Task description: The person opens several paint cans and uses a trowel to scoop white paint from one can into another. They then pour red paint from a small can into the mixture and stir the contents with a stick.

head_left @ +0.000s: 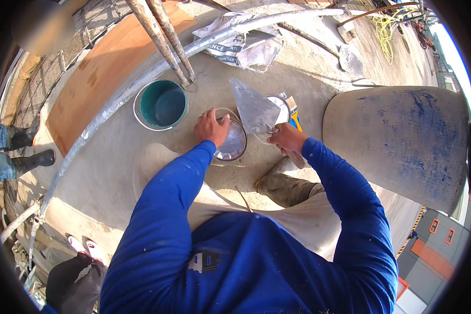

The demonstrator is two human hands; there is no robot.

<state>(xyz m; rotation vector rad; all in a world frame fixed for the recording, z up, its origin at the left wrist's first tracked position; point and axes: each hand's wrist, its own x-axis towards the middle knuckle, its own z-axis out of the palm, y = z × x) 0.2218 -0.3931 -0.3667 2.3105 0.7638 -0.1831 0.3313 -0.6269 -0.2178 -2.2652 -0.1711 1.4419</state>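
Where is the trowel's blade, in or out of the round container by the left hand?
Out: the right hand holds the trowel, and its blade shows whole, beyond the rim of the round container.

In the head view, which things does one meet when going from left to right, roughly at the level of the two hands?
Another person's dark boots, green bucket, left hand, trowel blade, right hand, big blue-stained barrel.

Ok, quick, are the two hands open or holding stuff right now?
Left hand: at the rim of a round tub; can't tell if it's gripping.
Right hand: closed, holding a trowel.
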